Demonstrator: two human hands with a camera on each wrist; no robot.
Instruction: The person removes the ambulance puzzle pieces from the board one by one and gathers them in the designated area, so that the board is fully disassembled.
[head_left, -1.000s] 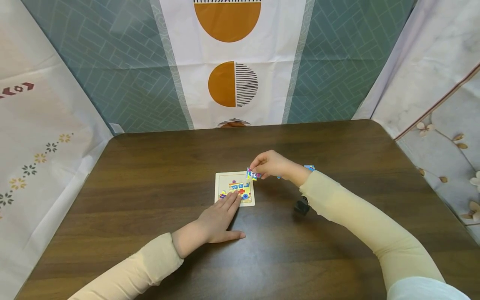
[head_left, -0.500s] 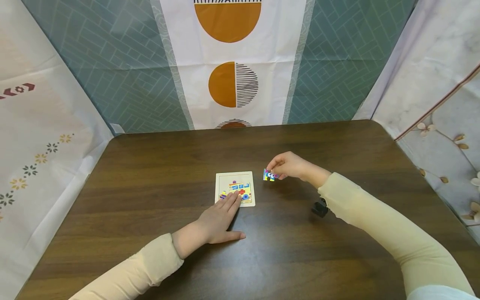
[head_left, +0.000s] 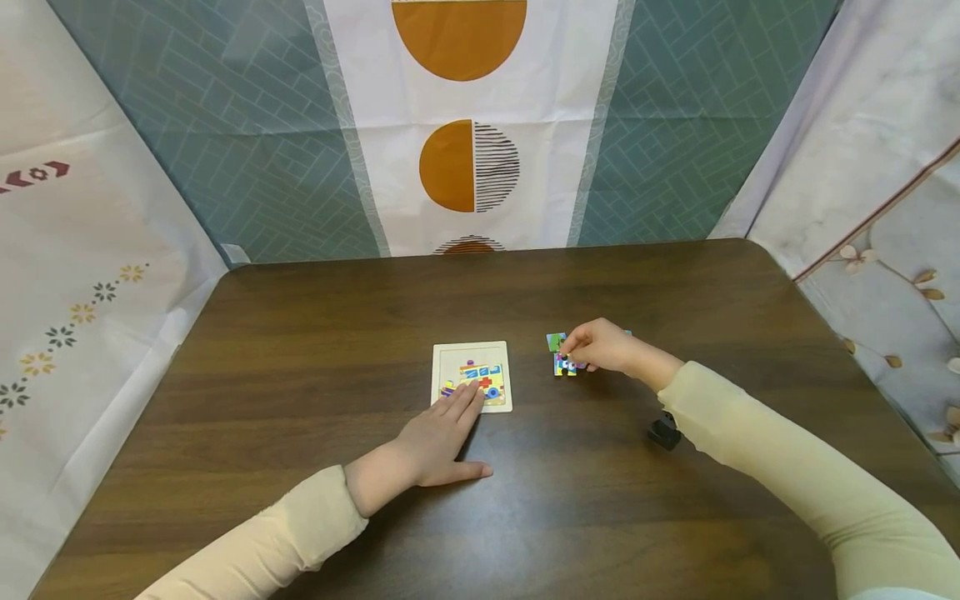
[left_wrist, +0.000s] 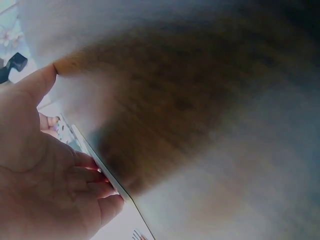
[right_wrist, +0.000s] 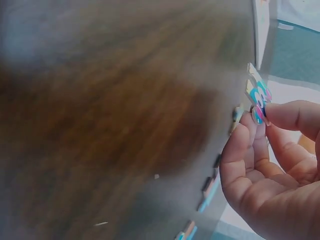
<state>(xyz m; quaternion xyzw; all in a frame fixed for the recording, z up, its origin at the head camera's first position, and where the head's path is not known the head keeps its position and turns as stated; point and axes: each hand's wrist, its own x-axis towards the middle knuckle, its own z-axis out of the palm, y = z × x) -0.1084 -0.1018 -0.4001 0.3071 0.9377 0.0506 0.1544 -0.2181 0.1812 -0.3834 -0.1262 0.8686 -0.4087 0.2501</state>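
Observation:
In the head view my left hand (head_left: 442, 442) lies with straight fingers over the lower edge of a pale square puzzle board (head_left: 447, 354). Yellow vehicle pieces (head_left: 483, 379) sit in that board, partly covered by the fingertips. Off to its right, my right hand (head_left: 602, 345) pinches a colourful jigsaw piece (head_left: 565, 367) with eyes printed on it. The right wrist view has the same piece (right_wrist: 258, 97) between thumb and fingers, tilted above the table. Just behind it in the head view is a green piece (head_left: 555, 341).
More loose pieces (right_wrist: 206, 197) lie beyond the right hand in the right wrist view; the hand mostly hides them from the head camera. A black wrist camera (head_left: 663, 432) hangs below the right wrist. The brown table (head_left: 337, 317) reaches back to a patterned curtain (head_left: 277, 167).
My right hand has carried the pinched jigsaw piece away from the board's upper right corner, rightward and slightly nearer, uncovering the green piece. My left hand stays on the board.

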